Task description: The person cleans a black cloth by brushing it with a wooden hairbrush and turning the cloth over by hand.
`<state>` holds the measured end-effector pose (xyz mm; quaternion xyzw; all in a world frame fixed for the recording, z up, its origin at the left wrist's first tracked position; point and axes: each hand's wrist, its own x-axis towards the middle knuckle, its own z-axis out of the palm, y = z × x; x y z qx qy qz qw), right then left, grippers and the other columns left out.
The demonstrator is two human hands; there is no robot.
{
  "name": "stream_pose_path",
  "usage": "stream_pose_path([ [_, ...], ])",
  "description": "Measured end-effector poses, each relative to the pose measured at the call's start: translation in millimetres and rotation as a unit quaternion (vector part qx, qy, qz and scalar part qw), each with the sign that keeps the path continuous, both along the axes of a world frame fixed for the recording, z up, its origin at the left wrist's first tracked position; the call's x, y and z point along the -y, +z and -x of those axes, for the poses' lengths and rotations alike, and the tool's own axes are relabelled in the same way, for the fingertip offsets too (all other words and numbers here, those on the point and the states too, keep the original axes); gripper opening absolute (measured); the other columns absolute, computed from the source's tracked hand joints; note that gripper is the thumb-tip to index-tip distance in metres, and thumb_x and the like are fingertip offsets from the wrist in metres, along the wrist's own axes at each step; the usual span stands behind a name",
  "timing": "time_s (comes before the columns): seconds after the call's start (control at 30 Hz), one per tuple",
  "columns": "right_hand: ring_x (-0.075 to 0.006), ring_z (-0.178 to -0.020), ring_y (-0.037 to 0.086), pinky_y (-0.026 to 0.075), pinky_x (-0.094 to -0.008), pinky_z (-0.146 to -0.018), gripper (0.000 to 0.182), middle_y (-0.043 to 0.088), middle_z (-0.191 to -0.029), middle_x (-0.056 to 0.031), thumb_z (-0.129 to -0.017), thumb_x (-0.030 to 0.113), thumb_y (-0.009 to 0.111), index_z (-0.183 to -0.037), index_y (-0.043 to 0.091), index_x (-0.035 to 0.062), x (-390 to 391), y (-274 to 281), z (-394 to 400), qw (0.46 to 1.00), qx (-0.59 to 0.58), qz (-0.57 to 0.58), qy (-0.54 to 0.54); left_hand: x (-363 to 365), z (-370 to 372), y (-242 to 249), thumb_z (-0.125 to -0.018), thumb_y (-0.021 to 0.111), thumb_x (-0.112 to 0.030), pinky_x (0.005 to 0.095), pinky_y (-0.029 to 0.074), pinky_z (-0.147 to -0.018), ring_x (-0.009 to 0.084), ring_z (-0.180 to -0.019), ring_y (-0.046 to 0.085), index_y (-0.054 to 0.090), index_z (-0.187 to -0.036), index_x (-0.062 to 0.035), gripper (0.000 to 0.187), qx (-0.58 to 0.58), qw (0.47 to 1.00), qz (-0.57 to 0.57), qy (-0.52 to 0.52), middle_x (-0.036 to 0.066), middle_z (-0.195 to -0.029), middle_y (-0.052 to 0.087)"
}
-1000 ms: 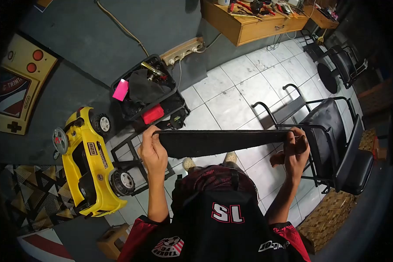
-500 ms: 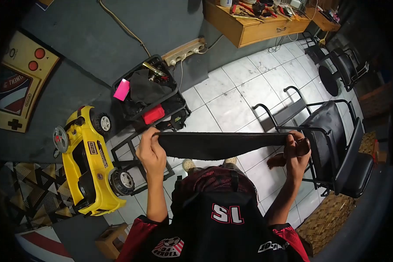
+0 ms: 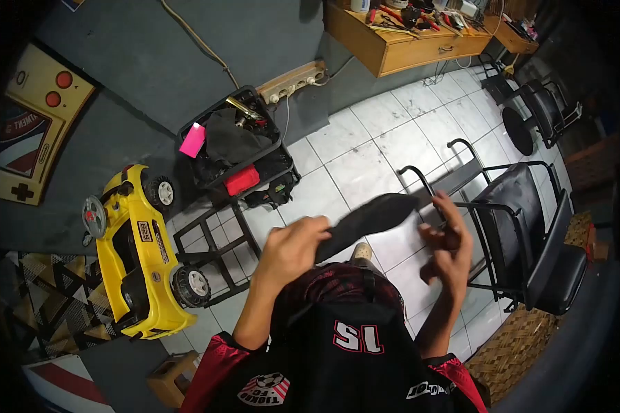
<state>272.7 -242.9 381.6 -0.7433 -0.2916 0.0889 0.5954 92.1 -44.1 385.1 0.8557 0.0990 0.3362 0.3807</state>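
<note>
In the head view my left hand (image 3: pixel 289 251) is closed around one end of a black strip of cloth-like material (image 3: pixel 375 219). The strip slants up to the right, bent and partly blurred, in front of my body. Its free end lies close to my right hand (image 3: pixel 451 251), with a small gap showing between them. My right hand has its index finger stretched out, while the other fingers curl round what looks like a small brown brush (image 3: pixel 430 236). Motion blur and the fingers hide much of the brush.
A yellow toy car (image 3: pixel 141 258) and a black metal frame (image 3: pixel 217 251) are at left. Beyond stands a black crate (image 3: pixel 282 148) of items. A black barber chair (image 3: pixel 513 213) is close on the right. Tools cover a wooden wall desk (image 3: pixel 399 51) at the back.
The strip was stretched level between both hands; its right end is now free of my right hand. My left hand has moved right and turned over with the strip.
</note>
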Motion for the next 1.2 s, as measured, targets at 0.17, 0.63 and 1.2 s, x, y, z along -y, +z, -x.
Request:
stream_pose_path([
  [0.17,-0.0088,-0.056,0.043,0.037,-0.0233,-0.051,0.037,0.064,-0.092,-0.0099,-0.073,0.001,0.070,-0.109,0.061,0.0017,-35.6,24.5,40.7,0.958,-0.059,0.092,0.265,12.6,-19.6,1.5,-0.074,0.067,0.000,0.0316,0.048,-0.049,0.0247,-0.059,0.063,0.058,-0.094,-0.0021,0.022,-0.045,0.992,-0.014,-0.118,0.010,-0.073,0.061],
  [0.63,-0.0112,-0.055,0.045,0.035,-0.0264,-0.051,0.011,0.050,-0.062,-0.0040,-0.078,0.007,0.068,-0.084,0.066,-0.0017,-24.0,33.1,24.4,0.996,-0.077,0.035,0.024,-26.5,27.1,-84.9,-0.073,0.069,-0.010,0.0379,0.047,-0.071,0.0347,-0.079,0.061,0.064,-0.094,0.0024,0.025,-0.240,0.958,0.091,-0.131,0.019,-0.086,0.063],
  [1.2,-0.0059,-0.065,0.048,0.038,-0.0207,-0.062,0.020,0.054,-0.070,0.0018,-0.085,0.017,0.065,-0.094,0.066,-0.0011,7.4,21.7,-47.1,0.987,0.038,0.005,-0.158,-74.9,8.2,-30.6,-0.083,0.059,0.005,0.0166,0.043,-0.067,0.0044,-0.076,0.056,0.061,-0.097,0.0019,0.014,0.042,0.954,0.273,0.113,0.002,-0.082,0.062],
])
